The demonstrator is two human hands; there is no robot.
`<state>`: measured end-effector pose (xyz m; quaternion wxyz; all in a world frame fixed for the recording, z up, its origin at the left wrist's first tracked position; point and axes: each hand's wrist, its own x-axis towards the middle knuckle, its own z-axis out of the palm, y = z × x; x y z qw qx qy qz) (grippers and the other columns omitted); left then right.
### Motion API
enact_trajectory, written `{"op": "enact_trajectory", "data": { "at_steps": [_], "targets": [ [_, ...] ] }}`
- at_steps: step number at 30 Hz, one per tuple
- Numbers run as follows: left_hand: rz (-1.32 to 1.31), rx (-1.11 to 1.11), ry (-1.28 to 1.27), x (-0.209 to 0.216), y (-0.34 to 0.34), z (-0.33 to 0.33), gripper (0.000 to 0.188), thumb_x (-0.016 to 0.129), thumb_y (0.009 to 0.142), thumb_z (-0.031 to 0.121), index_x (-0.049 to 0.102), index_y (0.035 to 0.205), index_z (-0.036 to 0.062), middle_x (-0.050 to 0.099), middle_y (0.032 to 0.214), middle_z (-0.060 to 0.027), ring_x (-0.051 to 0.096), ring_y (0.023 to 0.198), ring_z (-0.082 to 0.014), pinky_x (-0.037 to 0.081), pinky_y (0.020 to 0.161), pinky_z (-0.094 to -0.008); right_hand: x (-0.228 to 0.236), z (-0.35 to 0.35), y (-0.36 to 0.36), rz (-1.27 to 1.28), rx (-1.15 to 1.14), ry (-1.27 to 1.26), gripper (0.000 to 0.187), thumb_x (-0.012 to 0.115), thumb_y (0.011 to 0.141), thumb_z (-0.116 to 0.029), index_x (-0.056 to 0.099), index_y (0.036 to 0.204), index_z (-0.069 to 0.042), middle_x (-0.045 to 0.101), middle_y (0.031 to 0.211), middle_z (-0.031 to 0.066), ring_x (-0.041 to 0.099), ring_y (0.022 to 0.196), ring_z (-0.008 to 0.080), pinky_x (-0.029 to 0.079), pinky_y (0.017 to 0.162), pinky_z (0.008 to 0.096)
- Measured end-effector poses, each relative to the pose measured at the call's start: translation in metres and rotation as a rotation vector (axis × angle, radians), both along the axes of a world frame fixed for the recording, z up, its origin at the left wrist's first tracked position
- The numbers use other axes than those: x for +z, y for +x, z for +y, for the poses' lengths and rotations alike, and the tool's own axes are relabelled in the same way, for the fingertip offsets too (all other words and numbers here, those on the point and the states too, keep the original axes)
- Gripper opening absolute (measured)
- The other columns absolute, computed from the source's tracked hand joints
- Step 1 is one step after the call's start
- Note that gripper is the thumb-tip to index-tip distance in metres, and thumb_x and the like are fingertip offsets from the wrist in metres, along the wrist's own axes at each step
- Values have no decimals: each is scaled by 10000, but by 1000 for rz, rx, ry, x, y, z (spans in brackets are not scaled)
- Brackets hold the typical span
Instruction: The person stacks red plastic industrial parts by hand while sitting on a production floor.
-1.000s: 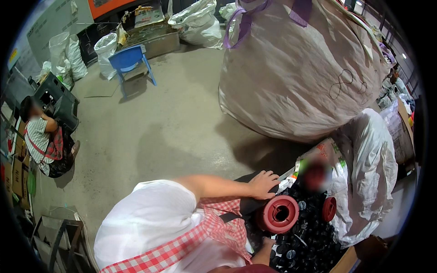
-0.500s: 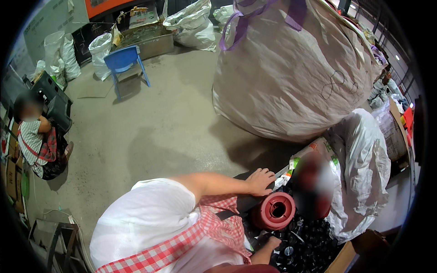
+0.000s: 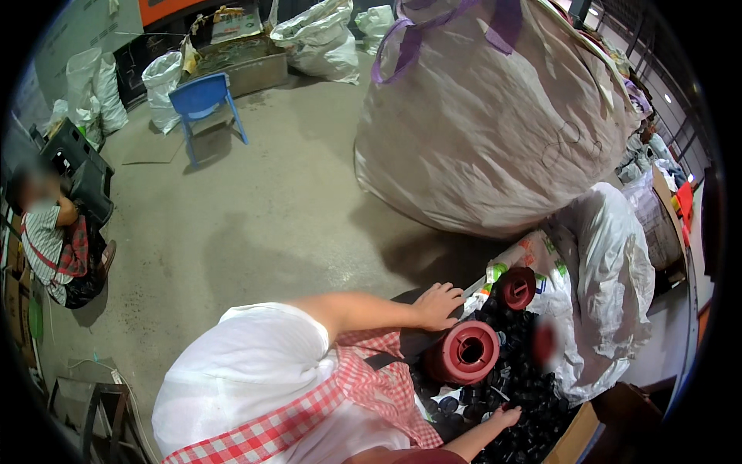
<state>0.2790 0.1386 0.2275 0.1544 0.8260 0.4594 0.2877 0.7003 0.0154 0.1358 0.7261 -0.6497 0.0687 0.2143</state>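
Note:
My left hand (image 3: pixel 439 306) lies with fingers stretched out on the near edge of a heap of small black plastic caps (image 3: pixel 533 433), close to a pale plastic sack (image 3: pixel 525 259). Just below it stands a red plastic cylinder (image 3: pixel 461 353) with a round hole in its top. My right hand (image 3: pixel 504 417) reaches over the black caps, fingers curled together; whatever they hold, if anything, is too small to make out. A dark red round plastic part (image 3: pixel 516 288) sits at the heap's far side. Another red piece (image 3: pixel 544 345) beside the sack is partly blurred.
A huge beige bulk bag (image 3: pixel 495 131) stands ahead, and a white sack (image 3: pixel 614 286) slumps at the right. A cardboard flap (image 3: pixel 576 437) edges the heap. Far left, another person (image 3: pixel 58 247) sits near a blue chair (image 3: pixel 202 100).
My right hand has moved right and outward over the black caps. My left hand stays nearly where it was. The blurred patch over the red parts has shrunk, showing the far one clearly.

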Motion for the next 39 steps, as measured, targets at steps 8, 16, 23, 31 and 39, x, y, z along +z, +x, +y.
{"op": "enact_trajectory", "data": {
  "at_steps": [8,16,23,31,39],
  "targets": [
    [23,15,29,11,10,1,508,663,710,283,553,1155,63,495,1255,-146,426,1169,-337,354,977,-451,8,-28,-18,-179,280,-350,235,449,947,-191,545,1111,-54,599,979,79,593,783,203,533,675,321],
    [85,19,-12,15,13,-4,512,664,707,283,553,1156,64,493,1256,-146,424,1170,-335,359,969,-448,-23,-10,2,-74,318,-100,187,477,940,-245,550,1038,-104,591,862,40,579,693,180,495,538,300],
    [98,6,-14,14,15,-2,526,663,705,282,541,1170,69,481,1264,-152,426,1160,-337,367,955,-454,-29,-10,12,90,294,108,187,537,900,-258,586,1035,-139,643,909,17,583,707,147,455,531,270],
    [99,22,-37,10,13,-4,534,653,717,284,530,1194,76,464,1293,-158,390,1224,-356,334,1004,-467,-14,-9,1,152,357,87,186,603,865,-240,606,1022,-140,652,967,9,588,729,142,461,570,253],
    [-410,134,-70,14,9,12,466,662,771,226,552,1187,47,499,1283,-168,441,1230,-323,360,1022,-424,-20,-1,6,157,320,101,132,563,875,-198,577,961,-98,610,892,41,575,704,166,519,580,253]
  ]
}}
